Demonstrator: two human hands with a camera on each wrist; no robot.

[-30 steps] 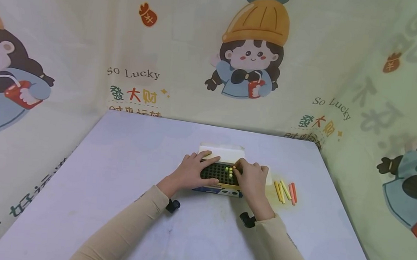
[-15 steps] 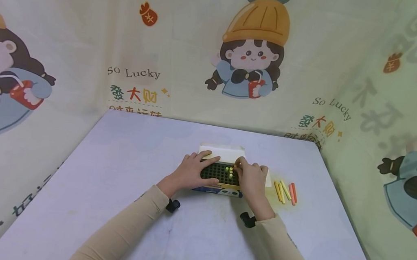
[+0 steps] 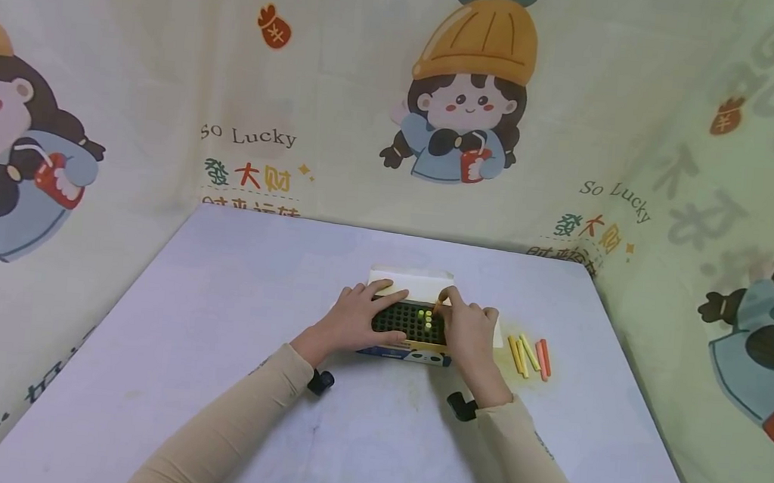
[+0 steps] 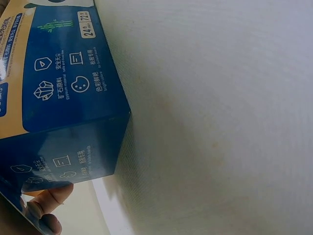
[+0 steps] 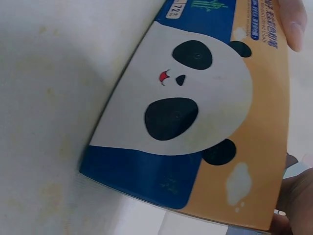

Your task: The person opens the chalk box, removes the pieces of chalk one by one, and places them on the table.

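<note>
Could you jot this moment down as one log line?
left hand: spread on box | right hand: pinches orange chalk at box | loose chalk: on table, right of box

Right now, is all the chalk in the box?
No, yellow sticks and pinkish-red sticks of chalk lie loose on the table, to the right of the box.

The right hand [image 3: 472,335] partly hides an orange stick [image 3: 437,307]; wrist views crop the box [image 4: 68,98].
</note>
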